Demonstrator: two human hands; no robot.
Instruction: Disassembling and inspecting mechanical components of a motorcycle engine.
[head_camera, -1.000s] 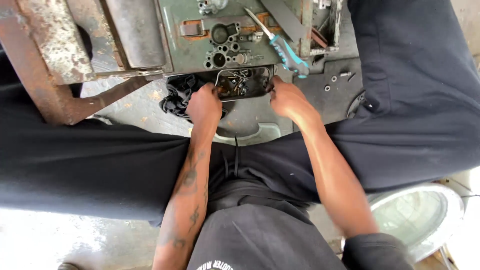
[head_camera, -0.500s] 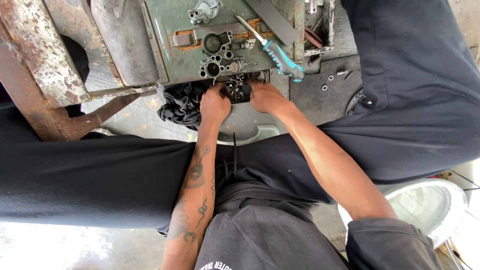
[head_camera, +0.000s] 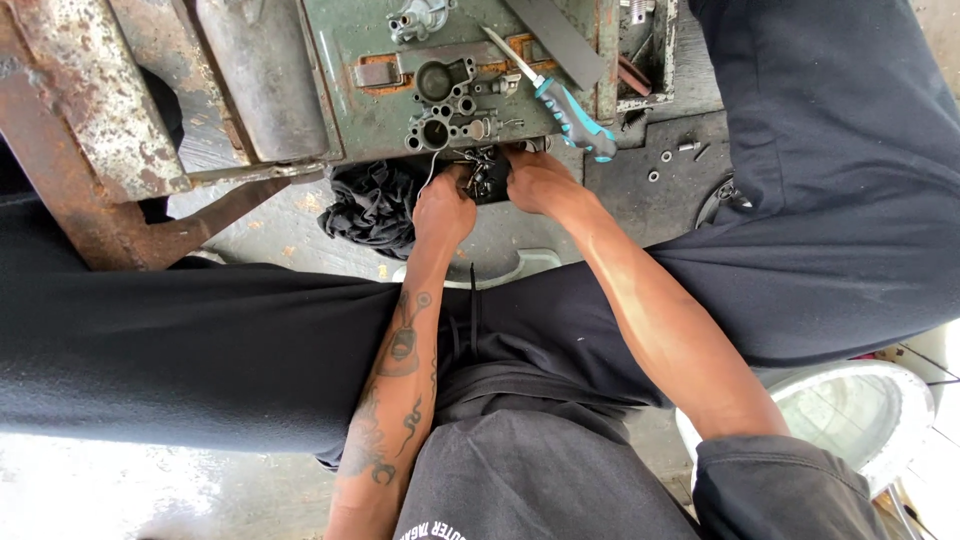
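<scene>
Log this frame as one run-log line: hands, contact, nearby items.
left hand on small dark metal part | right hand gripping same part | screwdriver lying on green metal block | black rag beside left hand

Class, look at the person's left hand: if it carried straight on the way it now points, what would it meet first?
Most likely the small dark metal part that the left hand already touches; just beyond it lies the grey cast metal body on the green plate. Depth is uncertain.

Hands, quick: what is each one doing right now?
Left hand: closed on the small dark metal part.
Right hand: closed on the same part, fingers hidden.
</scene>
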